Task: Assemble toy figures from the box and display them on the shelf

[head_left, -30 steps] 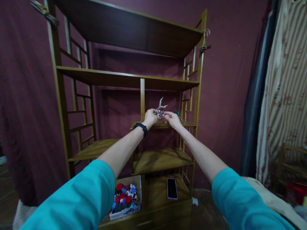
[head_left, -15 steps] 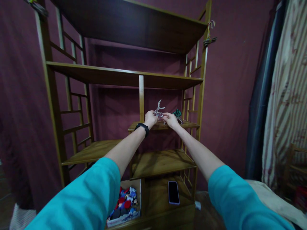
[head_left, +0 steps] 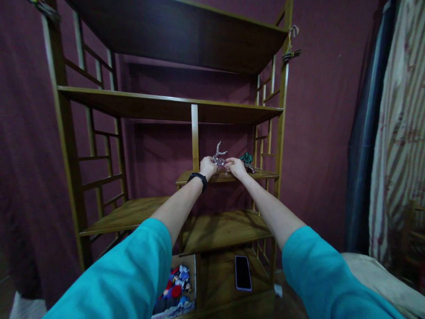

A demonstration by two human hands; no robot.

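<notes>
A clear glass deer figurine (head_left: 219,162) with pale branching antlers is held just at the raised middle shelf (head_left: 229,178). My left hand (head_left: 207,167), with a black band on the wrist, is closed around its left side. From the right, my right hand (head_left: 236,167) pinches its other end between thumb and fingers. The figurine's feet are partly hidden, and I cannot tell whether they touch the board. Just beyond my right hand, on the same shelf, a dark green ornament (head_left: 246,158) stands on a brownish base.
A wooden upright (head_left: 195,137) rises left of my hands, and a long shelf (head_left: 159,100) runs above. Lower down lie a phone (head_left: 243,273) and an open box (head_left: 193,283) of small colourful figures. A striped curtain (head_left: 395,133) hangs at the right.
The figurine and both hands have lowered slightly towards the shelf board. My view has shifted a little, and both hands keep their hold.
</notes>
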